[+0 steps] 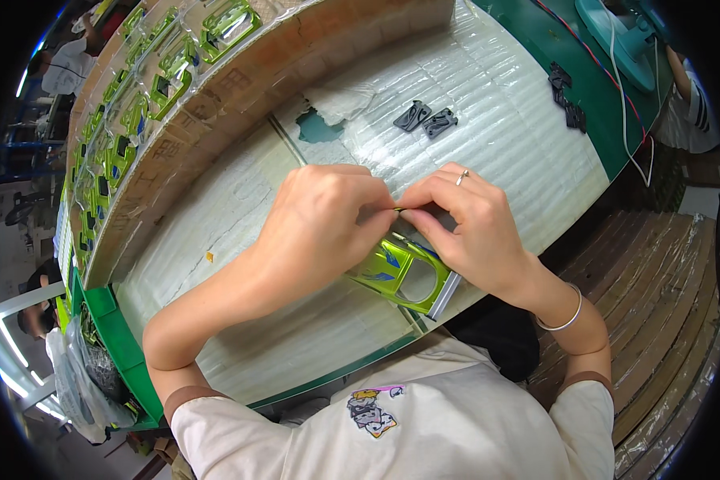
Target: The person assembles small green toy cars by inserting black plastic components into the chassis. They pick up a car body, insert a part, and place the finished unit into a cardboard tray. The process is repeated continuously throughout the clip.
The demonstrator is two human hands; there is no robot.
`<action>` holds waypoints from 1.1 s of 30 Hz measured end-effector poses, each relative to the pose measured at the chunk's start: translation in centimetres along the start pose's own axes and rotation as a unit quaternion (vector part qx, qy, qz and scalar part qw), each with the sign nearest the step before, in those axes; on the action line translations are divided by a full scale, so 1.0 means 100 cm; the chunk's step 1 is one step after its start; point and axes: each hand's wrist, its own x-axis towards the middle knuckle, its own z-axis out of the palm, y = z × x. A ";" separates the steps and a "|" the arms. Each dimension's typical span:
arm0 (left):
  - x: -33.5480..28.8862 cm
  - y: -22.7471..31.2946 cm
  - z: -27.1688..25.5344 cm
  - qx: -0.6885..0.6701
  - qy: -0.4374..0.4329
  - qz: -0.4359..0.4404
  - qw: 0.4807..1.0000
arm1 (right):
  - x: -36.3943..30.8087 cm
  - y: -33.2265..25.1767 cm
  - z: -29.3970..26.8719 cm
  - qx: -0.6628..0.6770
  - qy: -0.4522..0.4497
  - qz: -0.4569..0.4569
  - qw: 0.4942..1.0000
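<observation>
Over the near part of the table, my left hand (322, 218) and my right hand (482, 228) meet with thumbs and forefingers pinched together. Between the fingertips is a tiny dark and yellowish piece, mostly hidden, whose kind I cannot make out. Right below them is a lime-green plastic housing (390, 274) with a round opening, blue marks and a silvery strip along one end. The fingers partly cover its far side. Farther off lie two small black plastic parts (439, 122), side by side on the white foam sheet (504, 120).
A cardboard wall (272, 76) curves along the far left, with clear trays of similar green housings (230, 30) behind it. More black parts (574, 116) lie by the right edge, near cables (622, 88) and a teal base (616, 44). A green bin (120, 340) stands at left.
</observation>
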 end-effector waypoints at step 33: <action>0.003 -0.001 -0.001 0.000 -0.006 -0.008 1.000 | 0.004 0.007 0.000 0.029 -0.010 0.001 1.000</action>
